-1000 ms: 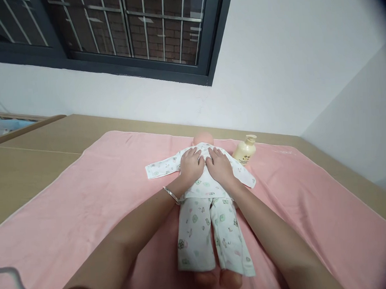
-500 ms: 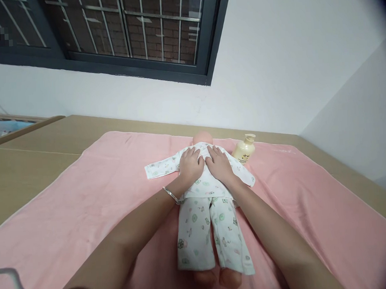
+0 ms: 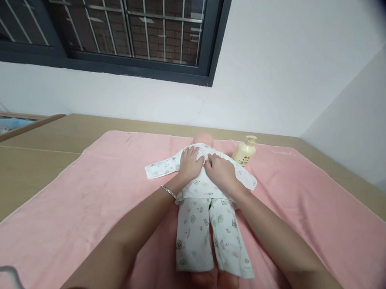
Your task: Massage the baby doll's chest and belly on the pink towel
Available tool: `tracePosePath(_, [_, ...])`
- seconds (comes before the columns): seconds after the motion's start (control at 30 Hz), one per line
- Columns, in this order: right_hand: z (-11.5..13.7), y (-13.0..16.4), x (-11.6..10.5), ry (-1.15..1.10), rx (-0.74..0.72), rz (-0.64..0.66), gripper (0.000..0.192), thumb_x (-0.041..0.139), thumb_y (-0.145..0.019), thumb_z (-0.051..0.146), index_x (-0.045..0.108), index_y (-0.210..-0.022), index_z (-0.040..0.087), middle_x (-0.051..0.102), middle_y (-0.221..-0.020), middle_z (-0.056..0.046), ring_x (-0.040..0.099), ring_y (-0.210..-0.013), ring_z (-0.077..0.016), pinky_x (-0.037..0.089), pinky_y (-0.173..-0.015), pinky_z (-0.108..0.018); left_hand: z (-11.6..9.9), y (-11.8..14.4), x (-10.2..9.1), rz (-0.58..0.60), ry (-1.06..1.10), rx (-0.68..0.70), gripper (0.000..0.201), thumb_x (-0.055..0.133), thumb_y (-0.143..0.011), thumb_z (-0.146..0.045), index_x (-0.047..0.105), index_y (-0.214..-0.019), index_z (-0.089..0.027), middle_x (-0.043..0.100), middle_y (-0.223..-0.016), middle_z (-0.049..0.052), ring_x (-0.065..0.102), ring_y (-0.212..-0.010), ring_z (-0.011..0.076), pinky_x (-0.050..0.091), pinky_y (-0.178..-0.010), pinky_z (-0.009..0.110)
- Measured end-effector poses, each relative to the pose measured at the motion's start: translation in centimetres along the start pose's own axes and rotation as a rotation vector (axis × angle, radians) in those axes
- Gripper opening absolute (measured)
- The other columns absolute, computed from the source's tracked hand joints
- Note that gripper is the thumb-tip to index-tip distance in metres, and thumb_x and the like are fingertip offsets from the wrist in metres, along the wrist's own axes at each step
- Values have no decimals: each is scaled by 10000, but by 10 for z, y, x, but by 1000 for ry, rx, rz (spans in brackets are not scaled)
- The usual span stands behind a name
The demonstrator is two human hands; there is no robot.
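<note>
A baby doll (image 3: pixel 203 138) lies with its feet toward me, dressed in a white long-sleeved shirt (image 3: pixel 195 189) and white trousers (image 3: pixel 194 236), both printed with small green figures. On the left of the doll's chest rests my left hand (image 3: pixel 190 163), open and flat, with a silver bangle at the wrist. My right hand (image 3: pixel 221 170) lies on the right of the chest with its fingers curled in toward the shirt's middle. What its fingertips hold, if anything, is hidden.
A cream pump bottle (image 3: pixel 245 151) stands right of the doll's shoulder. Under everything spreads a pink blanket (image 3: pixel 116 175) on a wooden surface (image 3: pixel 37 162). A grey cable (image 3: pixel 16 281) lies at lower left. Behind are a white wall and a barred window (image 3: pixel 133 30).
The fingers of my right hand have curled in from lying flat on the shirt. My left hand stays flat in place. The view has shifted slightly.
</note>
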State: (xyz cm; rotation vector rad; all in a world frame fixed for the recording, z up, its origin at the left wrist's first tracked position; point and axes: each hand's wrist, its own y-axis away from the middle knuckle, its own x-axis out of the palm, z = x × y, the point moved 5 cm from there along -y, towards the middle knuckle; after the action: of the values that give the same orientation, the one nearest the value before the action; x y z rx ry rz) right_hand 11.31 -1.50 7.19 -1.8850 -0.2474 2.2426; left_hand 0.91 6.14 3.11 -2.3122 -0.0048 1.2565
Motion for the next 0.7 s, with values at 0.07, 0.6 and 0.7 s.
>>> tracePosePath(0.07, [-2, -1, 2, -14, 7, -14, 384, 306, -971, 321, 590, -1195, 190, 631, -1186, -129, 585, -1120, -276, 448, -886, -361, -5, 3, -5, -25, -21, 30, 449, 421, -948, -345, 517, -1348, -164, 493, -1451, 98, 391, -1381, 276, 290, -1171, 462])
tracePosePath(0.6, [-33, -31, 31, -254, -116, -41, 547, 317, -986, 371, 390, -1469, 124, 339, -1532, -164, 260, -1445, -297, 203, -1171, -490, -31, 23, -24, -102, -181, 49, 335, 348, -966, -245, 672, -971, -159, 701, -1055, 99, 643, -1042, 244, 511, -855, 354])
tracePosePath(0.7, [-24, -25, 23, -196, -117, -80, 515, 317, -981, 316, 437, -1434, 102, 418, -1483, -164, 334, -1409, -279, 290, -1137, -419, -29, 22, -25, -108, -150, 34, 321, 374, -954, -243, 651, -1095, -164, 660, -1218, 100, 585, -1174, 248, 484, -965, 370])
